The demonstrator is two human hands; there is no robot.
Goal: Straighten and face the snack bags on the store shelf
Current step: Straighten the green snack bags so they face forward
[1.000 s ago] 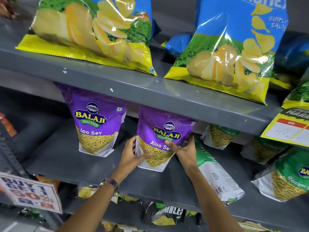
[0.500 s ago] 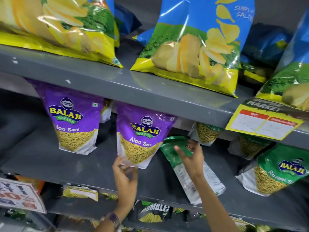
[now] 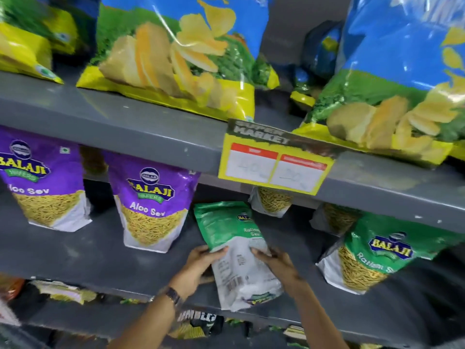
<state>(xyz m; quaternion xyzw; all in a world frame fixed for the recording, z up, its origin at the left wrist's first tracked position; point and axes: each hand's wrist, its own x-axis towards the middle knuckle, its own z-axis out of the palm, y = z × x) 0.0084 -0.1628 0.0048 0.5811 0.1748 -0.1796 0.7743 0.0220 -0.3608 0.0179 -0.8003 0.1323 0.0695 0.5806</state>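
Note:
A green and white Ratlami Sev bag point(image 3: 236, 250) lies flat on the grey middle shelf point(image 3: 83, 258), back side up, its bottom end over the front edge. My left hand point(image 3: 198, 265) grips its left edge and my right hand point(image 3: 279, 264) grips its right edge. To its left stand two purple Aloo Sev bags point(image 3: 151, 205) point(image 3: 42, 180), upright and facing front. Another green Ratlami Sev bag point(image 3: 372, 258) leans at the right, face forward.
Large blue and yellow chip bags point(image 3: 181, 54) point(image 3: 392, 79) fill the upper shelf. A yellow price tag point(image 3: 274, 162) hangs from its edge. More green bags point(image 3: 274, 201) sit deeper behind. A lower shelf holds several other packets point(image 3: 196, 323).
My left hand let go of the purple Aloo Sev bag and moved right. Both hands now hold the lying green bag. The view shifted right.

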